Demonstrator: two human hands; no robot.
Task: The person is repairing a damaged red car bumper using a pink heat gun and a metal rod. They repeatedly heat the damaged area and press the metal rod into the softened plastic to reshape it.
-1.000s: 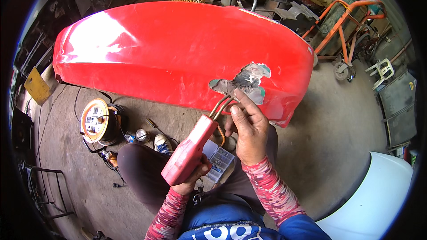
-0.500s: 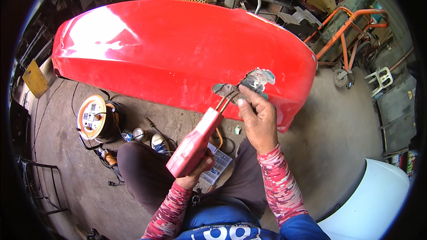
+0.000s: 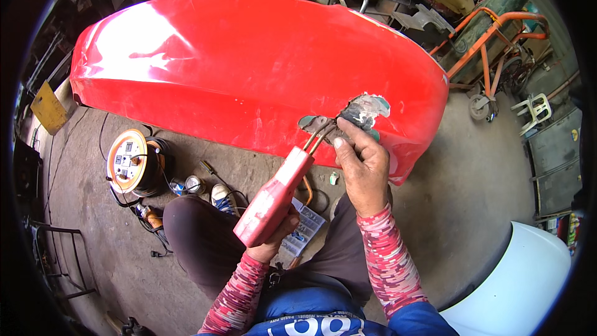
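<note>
My left hand (image 3: 273, 241) is wrapped round the handle of a red soldering gun (image 3: 268, 196). Two long metal prongs (image 3: 319, 137) stick out of its front and reach a broken spot on a large red car bumper (image 3: 249, 56). Paint is gone round the break, baring a grey, white and green damaged patch (image 3: 362, 112). My right hand (image 3: 364, 171) lies over the bumper's near edge, its index finger stretched to the prong tips. The thumb is apart from that finger, and the other fingers are partly hidden. Whether the fingertip touches the prongs, I cannot tell.
An orange-rimmed cable reel (image 3: 127, 160) stands at the left with loose cords. Between my legs is a clear compartment box (image 3: 305, 227). A can (image 3: 194, 185) sits by my left shoe. At the right are an orange trolley (image 3: 485, 56) and a pale panel (image 3: 513, 286).
The bumper sits slightly higher and wider in view. Both hands and the soldering gun keep nearly the same pose at the damaged patch.
</note>
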